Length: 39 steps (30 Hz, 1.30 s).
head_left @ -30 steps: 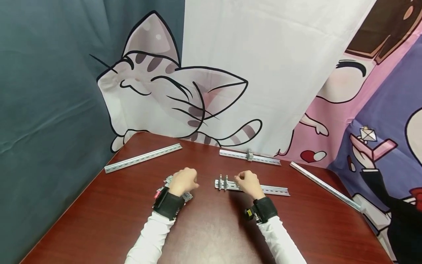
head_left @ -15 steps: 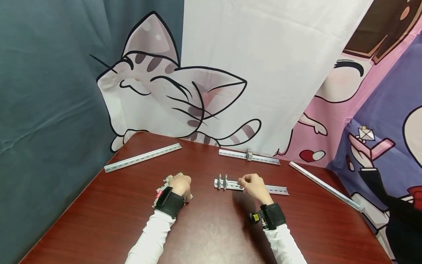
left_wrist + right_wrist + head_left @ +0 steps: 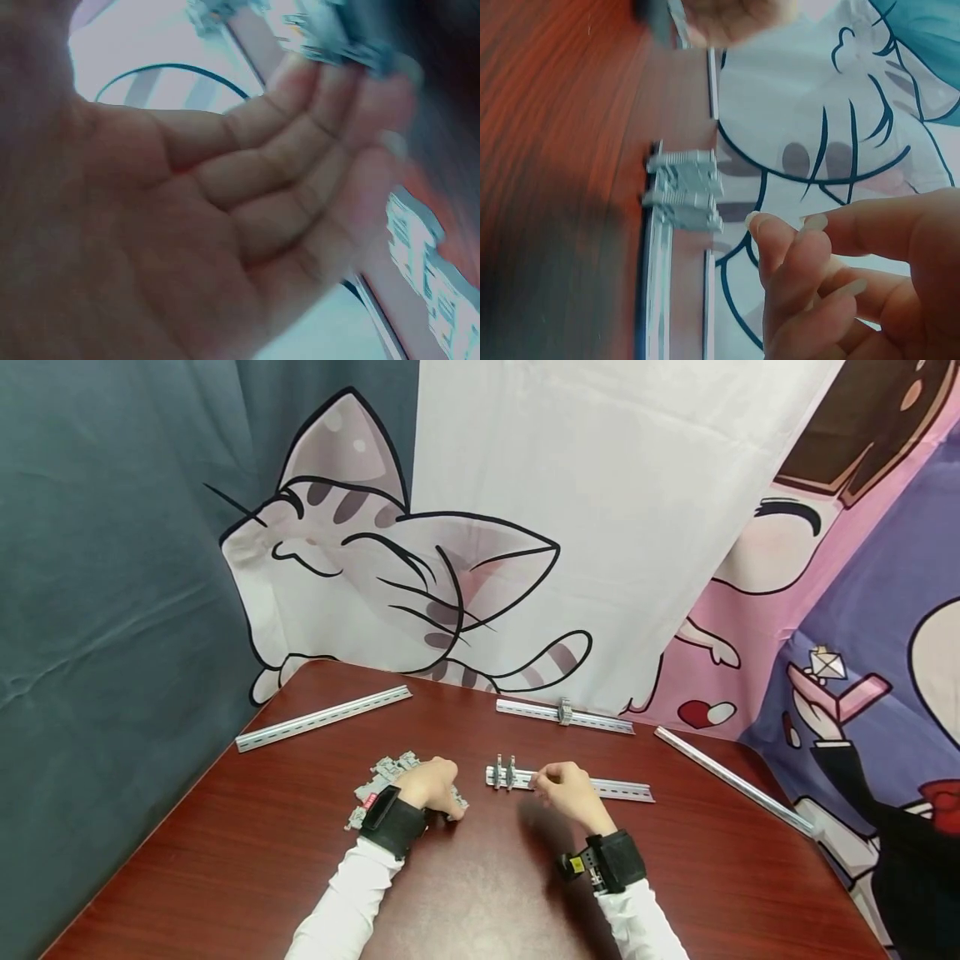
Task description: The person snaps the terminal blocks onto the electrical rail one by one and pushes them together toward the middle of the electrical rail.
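Note:
My left hand (image 3: 429,783) pinches a grey terminal block (image 3: 330,30) at its fingertips, just right of a pile of similar grey terminal blocks (image 3: 386,771). The right wrist view shows this hand (image 3: 739,19) blurred at the top, with the block partly cut off. My right hand (image 3: 567,789) hovers over the middle of a slotted metal rail (image 3: 622,790), fingers loosely bent and holding nothing. Two terminal blocks (image 3: 682,191) stand upright side by side near that rail's left end, apart from the right fingertips (image 3: 810,240).
Behind, a second rail (image 3: 517,707) carries a small grey block (image 3: 565,712). Another rail (image 3: 322,718) lies slanted at the back left, and one more (image 3: 735,781) along the right side. Printed cloth (image 3: 480,568) hangs behind the brown table (image 3: 480,893).
My left hand dipped to the pile, then moved right with a terminal block, uncovering more of the pile. My right hand drew back slightly, then shifted left again over the rail.

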### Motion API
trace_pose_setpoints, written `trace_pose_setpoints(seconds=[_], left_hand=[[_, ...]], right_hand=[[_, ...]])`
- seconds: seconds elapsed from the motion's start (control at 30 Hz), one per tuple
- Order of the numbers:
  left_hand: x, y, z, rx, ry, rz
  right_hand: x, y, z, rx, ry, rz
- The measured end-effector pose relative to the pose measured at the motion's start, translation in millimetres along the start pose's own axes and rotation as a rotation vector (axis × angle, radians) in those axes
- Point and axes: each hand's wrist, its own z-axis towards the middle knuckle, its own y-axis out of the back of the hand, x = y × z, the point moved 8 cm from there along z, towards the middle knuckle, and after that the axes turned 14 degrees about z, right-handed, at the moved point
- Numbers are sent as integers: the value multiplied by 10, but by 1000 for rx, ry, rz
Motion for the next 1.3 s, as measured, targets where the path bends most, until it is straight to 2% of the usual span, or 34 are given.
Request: trace_pose_setpoints(seconds=[0.17,0.4,0.57,0.73,0.87,1.03,1.3], left_hand=[[-204,44,24,-53,-154,-64],[-421,75,39,-114,-263,-74],[-580,108,26,-177,-337,-56],[-611,126,27,-254,-318,22],[-543,86,56,-277,-246,113],[-444,-13,85,-216,-143,139],[-472,-198,91,-78,-93,105]], right_hand=[[36,-130,-13,57,20,15],[32,-407,-21,216,36,91],[50,-465,-30,220,41,82],[28,-402,-28,175,37,51],[-74,-295,-20,142,4,44],[-188,-62,-22,80,-25,31],[-397,544,-9,-78,-77,-162]])
